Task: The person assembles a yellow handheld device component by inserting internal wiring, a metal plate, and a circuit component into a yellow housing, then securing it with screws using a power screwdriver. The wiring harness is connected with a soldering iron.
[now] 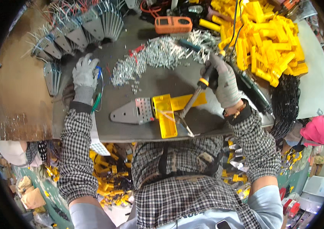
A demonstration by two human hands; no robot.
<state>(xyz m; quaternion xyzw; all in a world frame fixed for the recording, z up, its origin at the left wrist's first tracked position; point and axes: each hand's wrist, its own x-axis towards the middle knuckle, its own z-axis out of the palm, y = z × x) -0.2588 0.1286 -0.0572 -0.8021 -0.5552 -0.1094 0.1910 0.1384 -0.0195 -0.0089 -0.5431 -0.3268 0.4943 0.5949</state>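
Note:
My right hand, in a grey glove, is closed round the dark handle of a soldering iron. The iron's metal shaft slants down to the left, its end beside a yellow plastic housing. A grey perforated metal plate joins the housing's left side, and a yellow handle extends right. White leads lie over the housing. At the left, my gloved left hand rests on the dark mat with its fingers loosely bent and apart. Something blue touches its side, and a green piece lies by the wrist.
Loose screws are heaped mid-table, with an orange meter behind them. Yellow plastic parts pile up at the far right. Black wires hang over the right edge. Grey metal plates with wires stand at the far left.

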